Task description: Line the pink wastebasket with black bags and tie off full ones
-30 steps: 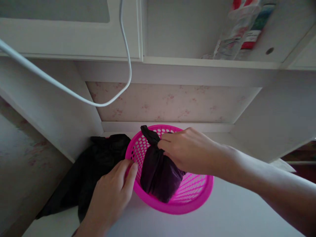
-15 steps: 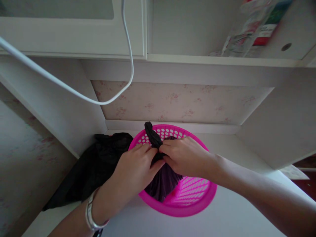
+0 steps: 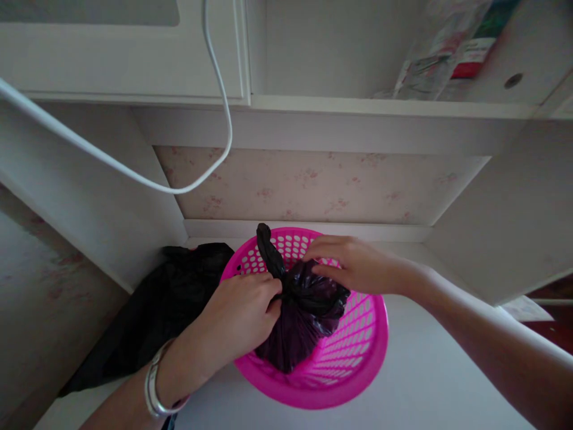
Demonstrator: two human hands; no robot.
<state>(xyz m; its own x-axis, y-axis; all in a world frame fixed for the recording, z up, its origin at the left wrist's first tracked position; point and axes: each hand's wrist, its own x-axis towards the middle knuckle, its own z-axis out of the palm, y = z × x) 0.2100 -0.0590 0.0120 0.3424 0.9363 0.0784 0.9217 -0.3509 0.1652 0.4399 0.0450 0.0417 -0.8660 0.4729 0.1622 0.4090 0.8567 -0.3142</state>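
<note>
A bright pink perforated plastic basket [image 3: 358, 358] sits on a white desk surface. Inside it lies a small dark purple-black plastic bag [image 3: 304, 310], tied at the neck, its tail sticking up at the back. My left hand [image 3: 242, 316] pinches the bag's neck at the knot, a silver bracelet on that wrist. On the bag's top right side my right hand [image 3: 353, 266] rests, fingers spread and touching it over the basket's far rim.
A crumpled black bag or cloth [image 3: 156, 310] lies left of the basket against the desk's side panel. A white cable [image 3: 134, 173] hangs across the alcove. A shelf above holds plastic-wrapped packages [image 3: 439, 54]. Floral wallpaper backs the alcove.
My left hand moved from the basket rim to the bag's neck and gripped it. My right hand let go of the neck and shifted right onto the bag's top.
</note>
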